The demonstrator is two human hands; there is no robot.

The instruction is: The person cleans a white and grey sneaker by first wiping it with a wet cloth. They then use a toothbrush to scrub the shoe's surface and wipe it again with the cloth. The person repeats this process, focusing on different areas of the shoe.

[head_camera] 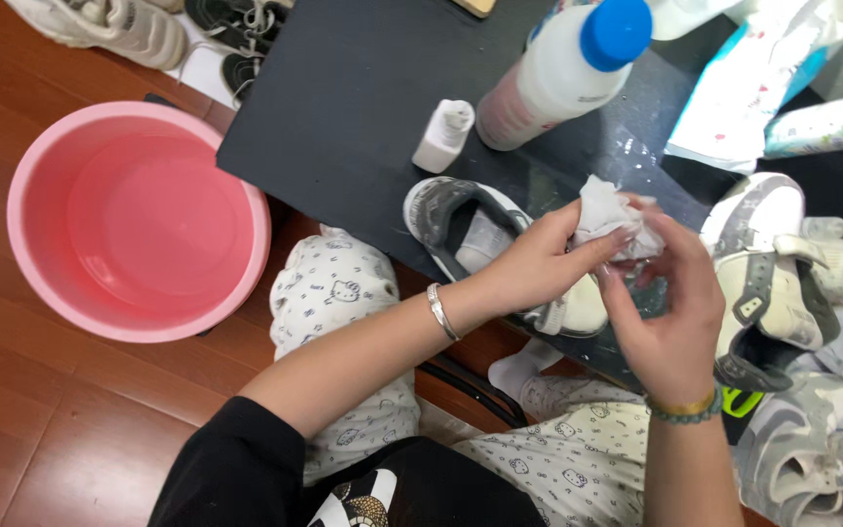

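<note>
Together, a crumpled white wipe is pinched by the left hand and the right hand, fingers closed on it, just above a grey and white sneaker lying on the black table. Nearby, 1 pink basin is seen on the floor.

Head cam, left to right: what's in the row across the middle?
Pink basin → grey-white shoe → left hand → white wipe → right hand → second shoe. Both hands hold the wipe. The bottles lie further back and are left out.
</note>
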